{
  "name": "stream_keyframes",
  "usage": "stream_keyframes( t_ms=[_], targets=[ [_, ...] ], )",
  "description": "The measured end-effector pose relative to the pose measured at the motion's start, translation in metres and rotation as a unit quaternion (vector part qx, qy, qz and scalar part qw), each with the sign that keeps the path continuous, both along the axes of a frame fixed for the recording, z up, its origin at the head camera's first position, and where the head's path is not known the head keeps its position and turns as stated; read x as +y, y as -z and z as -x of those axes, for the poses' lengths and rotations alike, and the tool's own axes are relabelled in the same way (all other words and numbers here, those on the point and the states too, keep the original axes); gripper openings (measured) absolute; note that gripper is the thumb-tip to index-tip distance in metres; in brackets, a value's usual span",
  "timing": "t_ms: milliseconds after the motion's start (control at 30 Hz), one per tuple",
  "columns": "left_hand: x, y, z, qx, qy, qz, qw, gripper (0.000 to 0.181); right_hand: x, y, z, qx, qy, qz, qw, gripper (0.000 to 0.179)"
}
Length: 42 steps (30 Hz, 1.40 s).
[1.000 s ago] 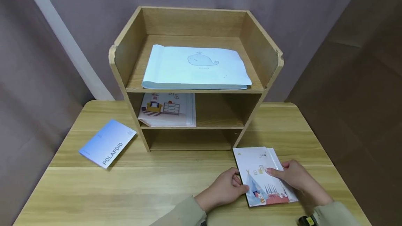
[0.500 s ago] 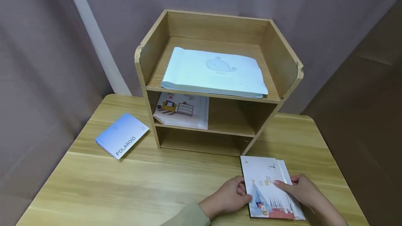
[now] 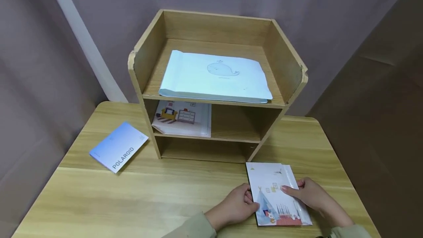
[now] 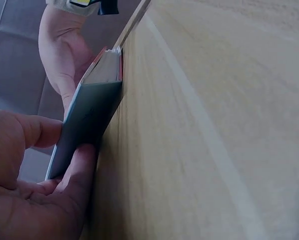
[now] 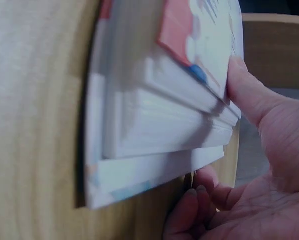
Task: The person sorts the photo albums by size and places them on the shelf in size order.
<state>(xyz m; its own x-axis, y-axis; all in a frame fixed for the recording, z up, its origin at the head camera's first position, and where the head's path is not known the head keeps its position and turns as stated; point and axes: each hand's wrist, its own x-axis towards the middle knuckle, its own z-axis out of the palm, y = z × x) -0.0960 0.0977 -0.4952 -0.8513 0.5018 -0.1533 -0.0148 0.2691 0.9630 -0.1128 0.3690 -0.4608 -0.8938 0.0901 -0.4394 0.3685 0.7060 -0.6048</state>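
A thick book (image 3: 274,194) with a tent drawn on its white cover lies at the table's front right, in the head view. My left hand (image 3: 235,205) grips its left, spine edge between thumb and fingers. In the left wrist view that dark spine (image 4: 92,112) faces me, tilted off the wood. My right hand (image 3: 312,194) holds the opposite edge, thumb on the cover and fingers beneath. In the right wrist view the white page edges (image 5: 164,125) show slightly fanned, and the lower cover stands a little apart from the pages.
A wooden shelf (image 3: 211,101) stands at the back, just beyond the book. On its top lies a whale-drawn book (image 3: 214,80), and another illustrated book (image 3: 185,120) lies on the middle level. A blue POLAROID booklet (image 3: 119,146) rests on the left of the table (image 3: 132,201).
The head view has swung and come partly back, so everything shifts in frame. Both hands keep their hold on the book, which stays at about the same place by the shelf.
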Motion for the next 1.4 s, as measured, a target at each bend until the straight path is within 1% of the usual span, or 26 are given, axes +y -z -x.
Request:
stream_keyframes(
  t_ms=[100,267,367,433,467,533,600,633,700,767,900,967,1033,1133,1200,1300,1400],
  targets=[
    [0.0,-0.001,0.0,-0.007,0.004,-0.007,0.9999,0.028,0.001,-0.001,0.004,-0.015,-0.011,-0.001,0.9998,0.051],
    [0.001,-0.004,0.003,-0.019,0.006,-0.023,0.9995,0.029,0.005,-0.005,0.006,-0.022,-0.013,0.01,0.9996,0.054],
    [-0.001,-0.003,0.003,-0.031,-0.001,-0.025,0.9992,0.028,0.005,-0.007,0.001,-0.019,-0.007,0.025,0.9995,0.055],
    [-0.002,-0.002,0.003,-0.036,-0.007,-0.029,0.9989,0.028,0.004,-0.007,-0.004,-0.008,0.003,0.034,0.9994,0.057],
    [-0.002,-0.002,0.003,-0.038,-0.009,-0.032,0.9987,0.028,0.003,-0.007,-0.007,-0.002,0.009,0.038,0.9992,0.057],
    [-0.004,-0.001,0.002,-0.044,-0.012,-0.043,0.9981,0.029,-0.001,-0.005,-0.015,0.01,0.032,0.065,0.9974,0.061],
    [-0.005,-0.001,-0.001,-0.052,-0.008,-0.057,0.997,0.031,-0.006,-0.001,-0.022,0.02,0.06,0.116,0.9913,0.064],
    [-0.006,-0.001,-0.003,-0.057,-0.005,-0.063,0.9964,0.032,-0.008,0.002,-0.026,0.024,0.077,0.146,0.9861,0.065],
    [-0.007,-0.002,-0.007,-0.066,0.0,-0.075,0.995,0.033,-0.013,0.001,-0.034,0.031,0.107,0.202,0.9731,0.067],
    [-0.009,-0.008,-0.012,-0.072,0.006,-0.089,0.9933,0.035,-0.018,-0.001,-0.04,0.04,0.124,0.238,0.9624,0.068],
    [-0.014,-0.023,-0.016,-0.079,0.003,-0.133,0.988,0.041,-0.027,-0.013,-0.047,0.053,0.134,0.252,0.9568,0.061],
    [-0.021,-0.031,-0.016,-0.083,-0.002,-0.158,0.984,0.047,-0.035,-0.015,-0.047,0.06,0.131,0.259,0.9552,0.056],
    [-0.029,-0.037,-0.017,-0.079,-0.008,-0.172,0.982,0.052,-0.042,-0.017,-0.048,0.071,0.13,0.27,0.9515,0.053],
    [-0.042,-0.042,-0.018,-0.06,-0.01,-0.182,0.9815,0.058,-0.053,-0.019,-0.048,0.093,0.112,0.29,0.946,0.05],
    [-0.051,-0.043,-0.02,-0.038,-0.012,-0.18,0.983,0.06,-0.061,-0.019,-0.047,0.102,0.1,0.305,0.9416,0.048],
    [-0.064,-0.041,-0.023,-0.004,-0.013,-0.178,0.9839,0.064,-0.072,-0.019,-0.046,0.114,0.078,0.328,0.9346,0.045],
    [-0.077,-0.038,-0.027,0.017,-0.009,-0.191,0.9814,0.069,-0.085,-0.019,-0.046,0.12,0.059,0.347,0.9283,0.045]
  ],
)
